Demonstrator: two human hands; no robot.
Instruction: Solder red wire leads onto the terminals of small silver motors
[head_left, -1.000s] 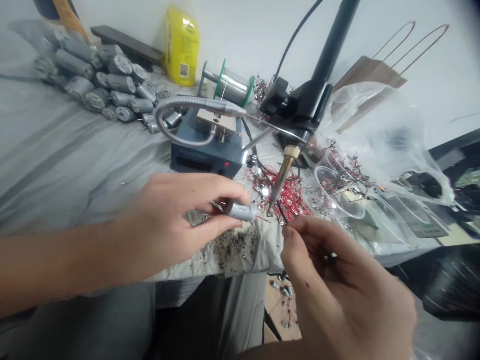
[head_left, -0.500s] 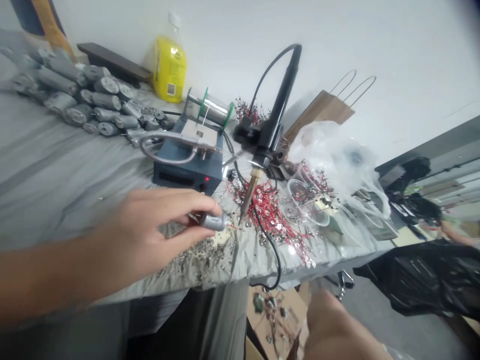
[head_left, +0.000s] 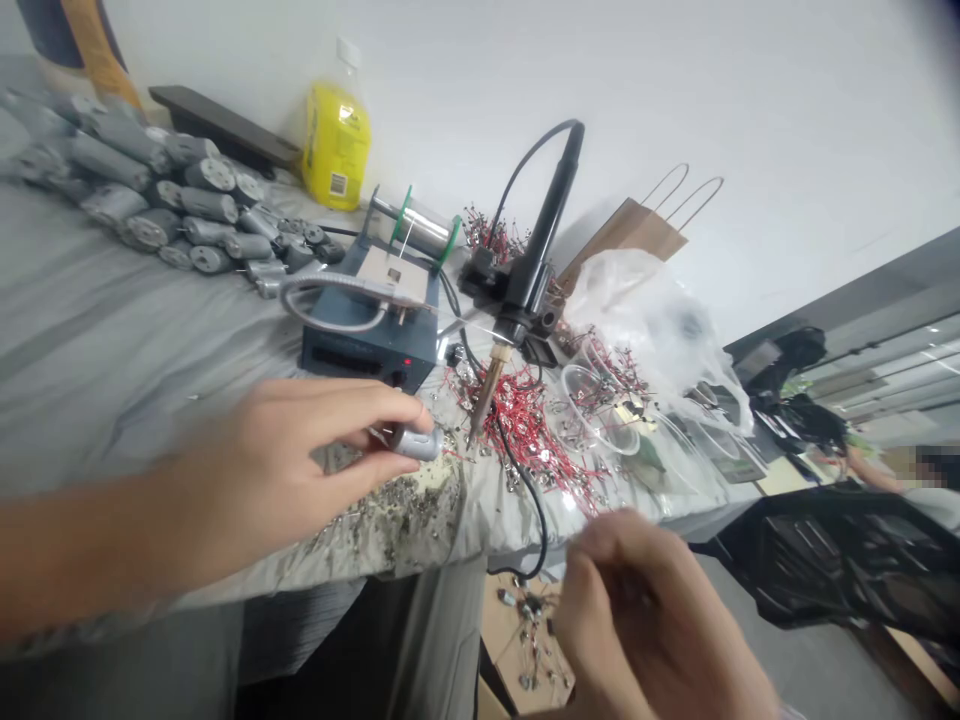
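My left hand (head_left: 330,445) pinches a small grey cylindrical motor (head_left: 417,441) between thumb and fingers, above the table's front edge. A short red wire shows at the motor's far end, close to the tip of a soldering iron (head_left: 487,395) clamped in a black holder. Lower right, my right hand (head_left: 652,620) is raised with its fingers curled and the thumb close to the index finger. It is somewhat blurred, and I cannot make out anything in it. Beyond it lies a heap of red wires with small metal parts (head_left: 525,425).
A blue solder station (head_left: 360,340) carries a solder spool (head_left: 426,228). Many grey motors (head_left: 210,205) are piled at left, near a yellow bottle (head_left: 336,145). Plastic cups (head_left: 600,405) and a clear bag (head_left: 652,320) stand right. A black cable (head_left: 536,500) hangs over the edge.
My right hand has risen from below the table edge toward the red wires, its fingers now curled. My left hand still holds the motor near the iron tip. The view has shifted slightly.
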